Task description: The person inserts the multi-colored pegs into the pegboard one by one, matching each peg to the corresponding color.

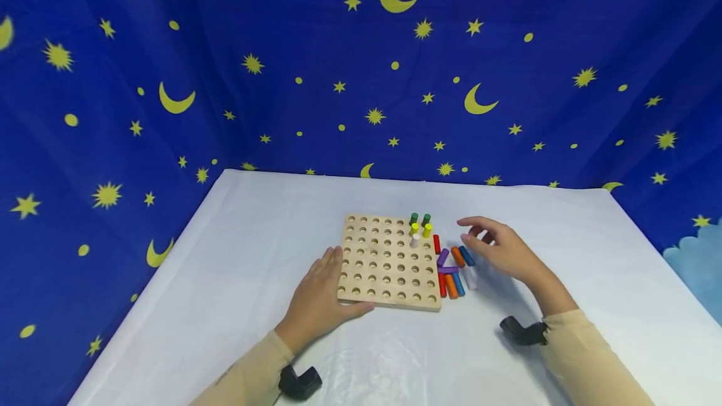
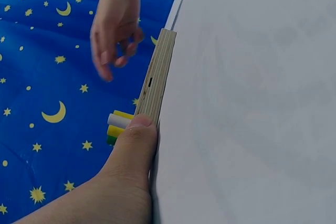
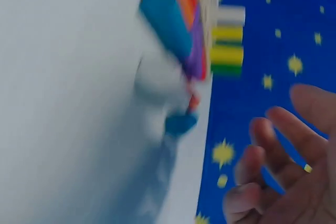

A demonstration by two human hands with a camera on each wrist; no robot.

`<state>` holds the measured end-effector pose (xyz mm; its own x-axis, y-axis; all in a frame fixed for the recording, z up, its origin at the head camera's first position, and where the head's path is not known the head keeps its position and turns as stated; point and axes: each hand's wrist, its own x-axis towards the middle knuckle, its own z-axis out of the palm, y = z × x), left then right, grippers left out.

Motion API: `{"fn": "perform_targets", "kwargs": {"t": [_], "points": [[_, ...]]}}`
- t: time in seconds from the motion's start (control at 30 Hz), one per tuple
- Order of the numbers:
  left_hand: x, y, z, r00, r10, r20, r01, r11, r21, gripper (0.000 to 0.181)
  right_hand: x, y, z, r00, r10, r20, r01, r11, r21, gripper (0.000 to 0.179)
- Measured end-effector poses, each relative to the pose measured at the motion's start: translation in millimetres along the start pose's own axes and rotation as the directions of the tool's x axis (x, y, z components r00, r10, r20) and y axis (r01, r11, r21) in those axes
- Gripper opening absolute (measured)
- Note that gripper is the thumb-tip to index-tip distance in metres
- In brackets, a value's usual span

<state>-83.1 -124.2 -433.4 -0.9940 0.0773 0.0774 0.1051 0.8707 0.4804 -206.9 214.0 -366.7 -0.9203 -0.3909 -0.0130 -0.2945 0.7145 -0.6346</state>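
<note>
A light wooden pegboard [image 1: 379, 262] with rows of round holes lies on the white table. My left hand [image 1: 318, 296] rests at its near left corner, fingers along the left side and thumb against the front edge. In the left wrist view the thumb presses the board's edge [image 2: 157, 72]. Two green pegs [image 1: 414, 218], two yellow pegs [image 1: 427, 230] and one white peg [image 1: 415, 240] stand upright in the board's far right part. My right hand [image 1: 502, 249] hovers right of the board, fingers loosely bent and nothing between them, near a blue peg [image 1: 466, 255] and an orange peg [image 1: 457, 257].
Several loose pegs lie along the board's right side, among them a red peg [image 1: 437, 244], a purple peg [image 1: 448, 270] and a white peg [image 1: 470, 278]. A blue cloth [image 1: 316, 99] with yellow moons and stars hangs behind the table [image 1: 564, 218].
</note>
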Motion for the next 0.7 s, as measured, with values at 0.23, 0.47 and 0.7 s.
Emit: {"fn": "perform_targets", "kwargs": {"t": [0.23,0.47,0.7], "points": [[0.3,-0.6,-0.2,1.000,0.000,0.000,0.000,1.000,-0.007,0.128,-18.0,30.3,-11.3,0.991,0.056,0.122,-0.057,0.998,-0.001,0.040],[1.4,0.4,1.3,1.000,0.004,0.006,-0.004,1.000,0.007,0.128,-25.8,34.8,0.0,0.975,0.047,0.218,-0.051,0.999,0.011,0.055],[0.2,-0.3,0.2,1.000,-0.001,-0.003,0.001,1.000,0.024,0.129,-26.0,29.2,4.8,0.971,0.051,0.232,-0.049,0.999,-0.014,0.056]]}}
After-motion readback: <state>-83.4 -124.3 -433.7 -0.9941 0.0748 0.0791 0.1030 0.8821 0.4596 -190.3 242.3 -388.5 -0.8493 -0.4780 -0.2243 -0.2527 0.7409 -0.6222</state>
